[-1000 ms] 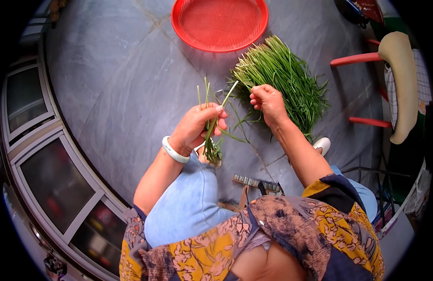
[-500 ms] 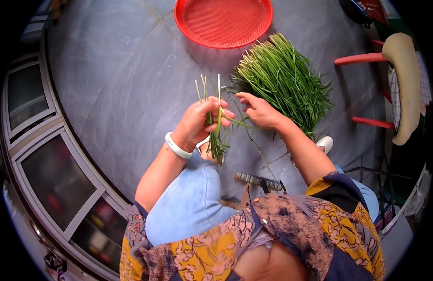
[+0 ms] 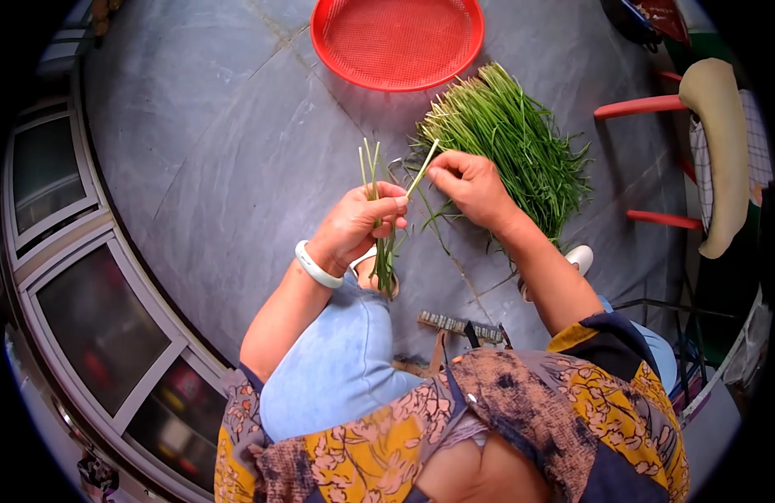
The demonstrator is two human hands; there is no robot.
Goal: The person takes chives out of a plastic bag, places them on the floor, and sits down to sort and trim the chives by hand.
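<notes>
A few long green chives (image 3: 382,243) with pale stem ends up are pinched in my left hand (image 3: 358,218), their leaves hanging down below it. One chive stem (image 3: 421,171) leans right from between the left thumb and fingers. Just beside its upper end is my right hand (image 3: 475,189), thumb and forefinger pressed together. Whether those fingertips hold a bit of the stem is too small to tell. Behind the right hand lies a large pile of chives (image 3: 513,138) on the floor, pale ends facing up and left.
A red mesh basket (image 3: 397,42) stands on the grey tiled floor (image 3: 211,159) beyond the pile. To the right is a stool with red legs (image 3: 639,107). Glass-fronted cabinet doors (image 3: 102,323) line the left side. Loose leaves lie between my hands and the pile.
My right hand has closed from spread fingers into a pinch, close to the stem. That single stem has tipped from upright to leaning right in my left hand.
</notes>
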